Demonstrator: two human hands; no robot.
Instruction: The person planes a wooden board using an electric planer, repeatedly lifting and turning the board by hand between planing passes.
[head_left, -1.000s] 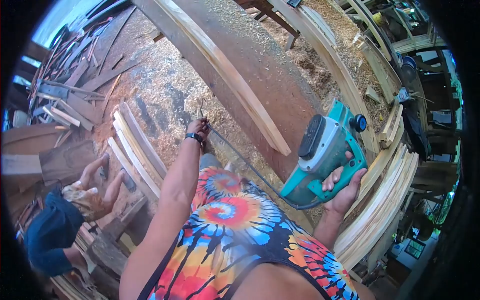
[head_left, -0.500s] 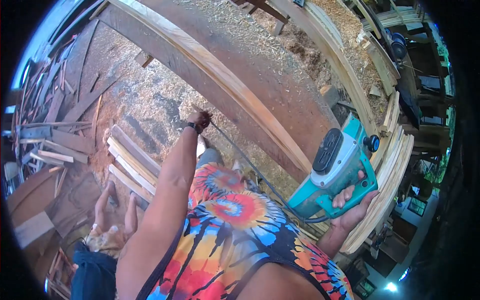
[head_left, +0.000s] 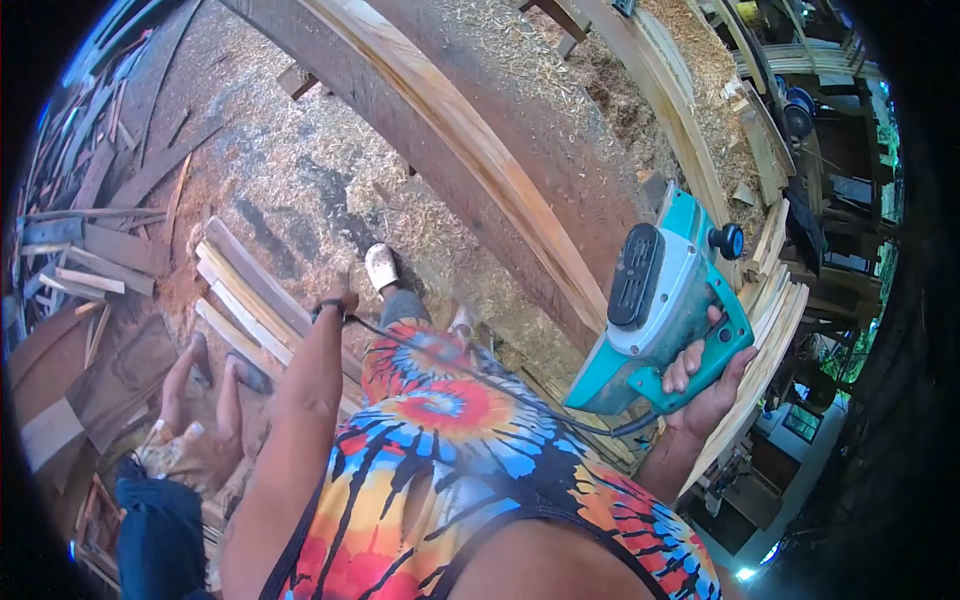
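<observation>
My right hand (head_left: 695,385) is wrapped round the rear handle of a teal electric planer (head_left: 650,310), which is tilted up with a black knob at its front. A dark power cord (head_left: 480,378) leaves the planer's handle and runs across my body to my left hand (head_left: 343,302), which is closed on it beside my left thigh. A long curved wooden beam (head_left: 470,140) lies on the brown bench top (head_left: 560,180) ahead of me. The planer is at the beam's near end; whether they touch, I cannot tell.
A second curved beam (head_left: 665,90) lies across the bench among wood shavings. Stacked curved boards (head_left: 760,370) stand at the right, and cut strips (head_left: 245,300) lie on the floor at the left. Another person (head_left: 185,450) is at the lower left. Scrap timber (head_left: 90,180) is piled behind.
My left hand has moved down and left, drawing the cord toward my side. The planer has shifted slightly left and up in view, still in my right hand.
</observation>
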